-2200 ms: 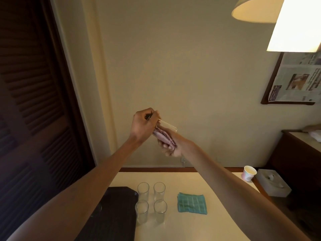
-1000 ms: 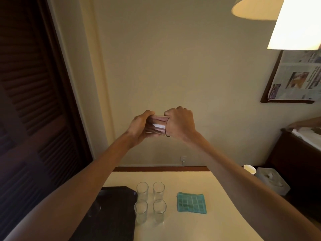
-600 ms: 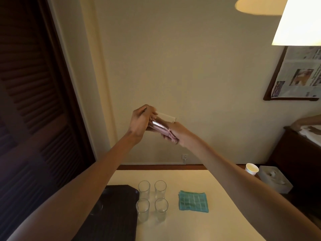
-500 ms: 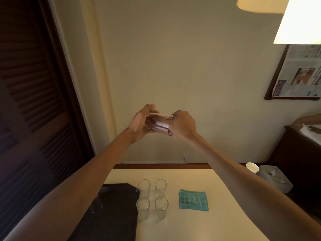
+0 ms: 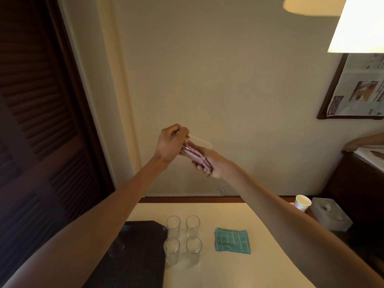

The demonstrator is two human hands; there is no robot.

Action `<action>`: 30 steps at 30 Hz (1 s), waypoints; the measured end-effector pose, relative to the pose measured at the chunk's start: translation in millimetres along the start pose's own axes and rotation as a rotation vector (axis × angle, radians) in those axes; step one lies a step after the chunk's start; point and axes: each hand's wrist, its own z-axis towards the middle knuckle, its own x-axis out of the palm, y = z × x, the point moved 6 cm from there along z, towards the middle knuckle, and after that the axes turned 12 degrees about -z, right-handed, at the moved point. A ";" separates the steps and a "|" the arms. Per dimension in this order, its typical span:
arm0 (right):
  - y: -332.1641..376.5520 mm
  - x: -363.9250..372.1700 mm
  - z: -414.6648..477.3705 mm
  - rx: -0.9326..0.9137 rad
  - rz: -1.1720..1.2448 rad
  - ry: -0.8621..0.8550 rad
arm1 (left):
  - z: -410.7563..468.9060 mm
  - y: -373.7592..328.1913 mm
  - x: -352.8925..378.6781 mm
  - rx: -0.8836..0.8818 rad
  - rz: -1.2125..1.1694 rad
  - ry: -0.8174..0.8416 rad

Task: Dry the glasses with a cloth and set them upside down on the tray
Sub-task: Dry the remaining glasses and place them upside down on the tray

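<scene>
1. Left hand is curled round the base end of a clear glass, held up in the air well above the counter and tilted, mouth pointing right
2. Right hand is clamped on a pink cloth that's stuffed into the mouth of the glass
3. Four more glasses stand upright in a square on the counter, just beside a black tray
4. A teal cloth lies flat to their right, near but not touching

Cream table; black tray, four glasses, teal cloth
</scene>
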 end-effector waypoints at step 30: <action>7.6 -17.4 -19.7 -0.415 -0.479 -0.288 | -26.4 15.1 -7.9 -0.073 -0.219 0.049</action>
